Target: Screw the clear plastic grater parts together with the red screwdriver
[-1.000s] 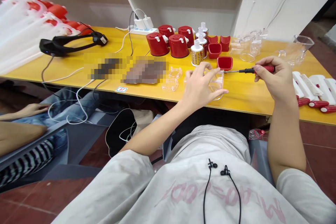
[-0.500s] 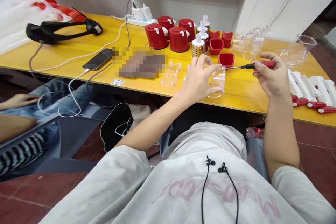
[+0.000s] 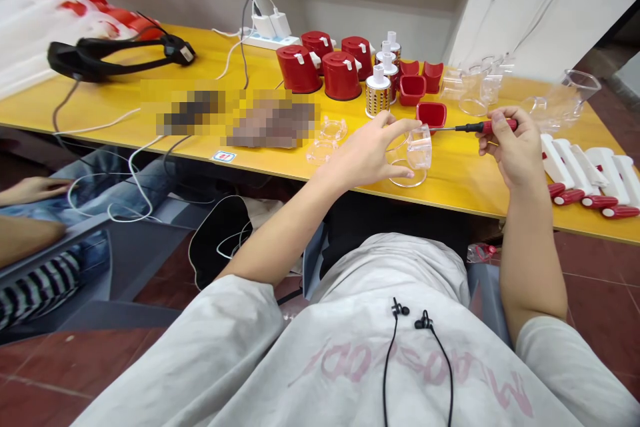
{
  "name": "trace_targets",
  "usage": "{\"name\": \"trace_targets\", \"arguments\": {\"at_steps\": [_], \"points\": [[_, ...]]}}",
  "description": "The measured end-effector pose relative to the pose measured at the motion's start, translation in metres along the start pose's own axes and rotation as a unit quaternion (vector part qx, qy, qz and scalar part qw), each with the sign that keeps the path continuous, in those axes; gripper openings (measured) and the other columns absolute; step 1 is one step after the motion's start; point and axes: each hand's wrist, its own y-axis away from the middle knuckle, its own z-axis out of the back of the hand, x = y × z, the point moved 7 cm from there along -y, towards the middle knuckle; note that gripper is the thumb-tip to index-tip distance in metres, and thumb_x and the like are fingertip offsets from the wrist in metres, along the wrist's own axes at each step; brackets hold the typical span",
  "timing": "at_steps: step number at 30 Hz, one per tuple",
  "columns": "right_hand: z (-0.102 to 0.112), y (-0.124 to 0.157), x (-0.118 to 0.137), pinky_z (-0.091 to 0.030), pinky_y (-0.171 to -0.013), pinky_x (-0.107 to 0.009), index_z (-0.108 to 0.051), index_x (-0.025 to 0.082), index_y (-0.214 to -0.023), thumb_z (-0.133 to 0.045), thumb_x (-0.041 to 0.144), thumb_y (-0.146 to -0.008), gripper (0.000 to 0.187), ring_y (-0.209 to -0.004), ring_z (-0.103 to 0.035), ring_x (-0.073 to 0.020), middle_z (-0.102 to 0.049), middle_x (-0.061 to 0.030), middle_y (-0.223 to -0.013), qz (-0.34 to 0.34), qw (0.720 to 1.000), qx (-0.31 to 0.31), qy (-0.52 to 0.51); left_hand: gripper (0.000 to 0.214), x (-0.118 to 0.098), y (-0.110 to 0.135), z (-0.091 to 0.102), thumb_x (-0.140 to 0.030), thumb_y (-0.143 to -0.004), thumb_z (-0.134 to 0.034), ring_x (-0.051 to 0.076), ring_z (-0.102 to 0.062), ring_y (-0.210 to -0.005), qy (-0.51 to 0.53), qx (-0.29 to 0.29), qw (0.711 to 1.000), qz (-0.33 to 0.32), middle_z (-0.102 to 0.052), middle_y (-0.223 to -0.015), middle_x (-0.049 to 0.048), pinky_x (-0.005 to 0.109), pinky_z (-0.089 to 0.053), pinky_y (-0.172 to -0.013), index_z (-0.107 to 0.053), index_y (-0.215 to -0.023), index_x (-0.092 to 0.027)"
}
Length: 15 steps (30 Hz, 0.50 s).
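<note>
Fingers [image 3: 403, 126] of the left hand [image 3: 367, 153] wrap the clear housing [image 3: 414, 155] near the table [image 3: 460, 170] edge. The right hand [image 3: 510, 150] pinches the screwdriver [image 3: 487, 125]. I'd brace the housing firmly and keep the blade level.

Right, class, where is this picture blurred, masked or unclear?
Head view: two pixelated patches sit on the table; the white stack top left is smeared; the clear housing in the left hand barely shows; the screwdriver in the right hand is sharp.
</note>
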Motion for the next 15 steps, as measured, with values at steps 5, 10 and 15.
{"name": "trace_targets", "arguments": {"at_steps": [5,10,15], "points": [[-0.004,0.000,0.000,-0.063,-0.056,-0.027,-0.079,0.034,-0.109,-0.113,0.078,-0.089,0.059,-0.070,-0.067,-0.0160,-0.076,0.0024,-0.086,0.013,1.000,0.007,-0.009,0.102,0.006,0.000,0.004,-0.045,-0.097,-0.117,0.035,-0.080,-0.120,0.031,-0.002,1.000,0.004,-0.072,-0.148,0.0138,0.057,-0.068,-0.124,-0.068,-0.185,-0.031],[-0.004,-0.002,-0.003,-0.068,-0.063,-0.027,-0.080,0.037,-0.115,-0.119,0.064,-0.084,0.057,-0.077,-0.070,-0.0168,-0.078,0.0021,-0.095,0.018,1.000,0.004,-0.023,0.093,0.007,0.002,0.009,-0.048,-0.102,-0.114,0.036,-0.080,-0.130,0.040,-0.002,0.999,0.001,-0.075,-0.158,0.0172,0.057,-0.068,-0.128,-0.071,-0.182,-0.029],[-0.004,-0.003,-0.005,-0.070,-0.065,-0.030,-0.082,0.038,-0.122,-0.119,0.050,-0.080,0.058,-0.085,-0.073,-0.0187,-0.081,0.0006,-0.107,0.009,0.999,0.013,-0.029,0.091,0.004,0.003,0.011,-0.044,-0.102,-0.113,0.037,-0.081,-0.135,0.036,-0.002,0.999,0.005,-0.075,-0.156,0.0177,0.055,-0.067,-0.129,-0.071,-0.181,-0.025]]}}
